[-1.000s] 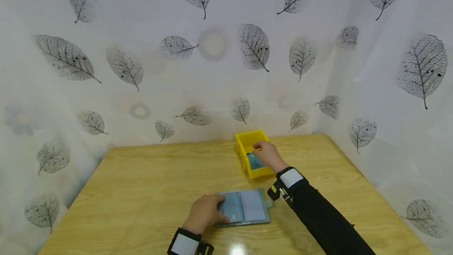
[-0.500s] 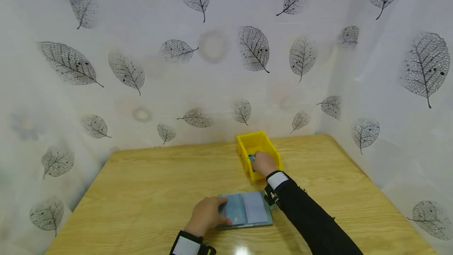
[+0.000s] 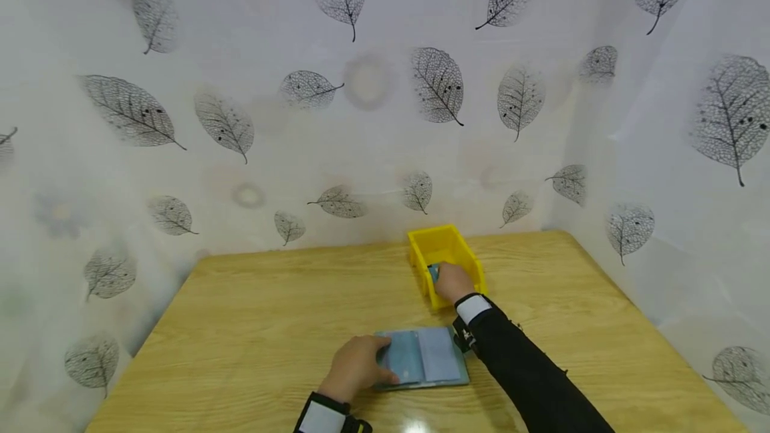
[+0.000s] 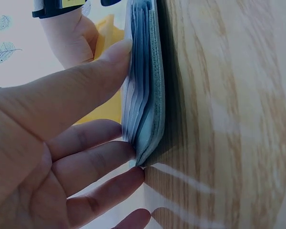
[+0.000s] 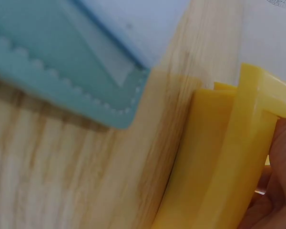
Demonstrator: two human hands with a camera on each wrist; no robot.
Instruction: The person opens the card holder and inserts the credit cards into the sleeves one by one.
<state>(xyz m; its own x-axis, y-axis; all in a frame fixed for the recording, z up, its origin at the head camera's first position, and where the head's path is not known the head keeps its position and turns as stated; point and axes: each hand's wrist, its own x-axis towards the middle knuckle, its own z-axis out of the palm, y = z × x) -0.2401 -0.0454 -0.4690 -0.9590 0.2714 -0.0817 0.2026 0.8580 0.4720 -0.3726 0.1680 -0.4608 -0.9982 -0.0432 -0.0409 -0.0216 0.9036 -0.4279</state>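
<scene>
An open card holder [image 3: 442,355] with a pale green stitched cover and several clear sleeves lies on the table. My left hand [image 3: 355,367] holds its left side. In the left wrist view, the thumb [image 4: 117,52] presses on the sleeve edges while the fingers touch the corner. Farther off stands a yellow bin [image 3: 430,238], and my right hand [image 3: 454,281] reaches down into it. Beside those fingers shows part of a blue-green card [image 3: 434,272]. The right fingertips are hidden, also in the right wrist view, where the bin wall [image 5: 219,157] covers much of the hand.
The wooden table [image 3: 289,313] runs back to a pale curtain [image 3: 361,132] with a leaf print. The bin stands near the table's back edge, a short way beyond the card holder. My right sleeve [image 3: 529,373] passes just right of the card holder.
My right hand has gone down from above the bin to inside it, covering much of the card there. The left hand stays at the card holder. The head view has shifted slightly.
</scene>
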